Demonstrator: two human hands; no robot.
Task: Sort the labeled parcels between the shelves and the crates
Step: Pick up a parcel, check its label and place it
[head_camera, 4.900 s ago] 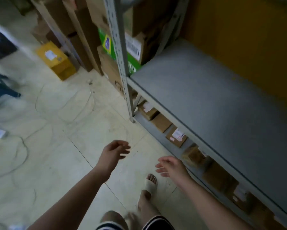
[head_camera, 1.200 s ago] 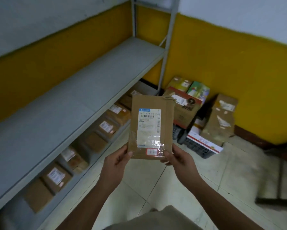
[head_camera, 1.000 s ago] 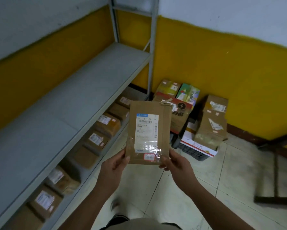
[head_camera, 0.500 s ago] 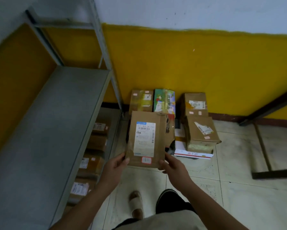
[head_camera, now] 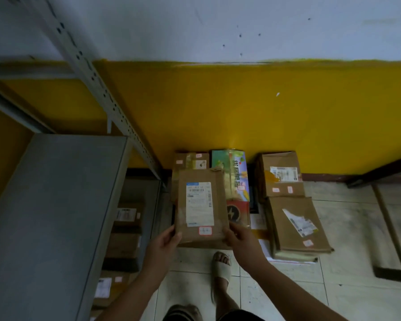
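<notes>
I hold a flat brown cardboard parcel (head_camera: pixel 200 208) upright in front of me, its white shipping label and a small red-edged sticker facing me. My left hand (head_camera: pixel 164 243) grips its lower left corner and my right hand (head_camera: pixel 238 239) grips its lower right corner. Behind it, on the floor against the yellow wall, stands a pile of parcels: a brown box (head_camera: pixel 191 159), a colourful green box (head_camera: pixel 232 167), and two brown labelled boxes (head_camera: pixel 280 174) (head_camera: pixel 296 223). A dark crate (head_camera: pixel 254 201) under the pile is mostly hidden.
A grey metal shelf (head_camera: pixel 53 205) runs along my left, its perforated upright (head_camera: pixel 116 112) near the wall corner. Labelled brown boxes (head_camera: pixel 126 215) lie on the lower shelf. A dark frame (head_camera: pixel 389 228) rests on the tiled floor at right. My sandalled foot (head_camera: pixel 221 267) is below the parcel.
I have turned right and stepped toward the parcel pile at the wall. The parcel stays gripped in both hands, now lower and in front of the pile.
</notes>
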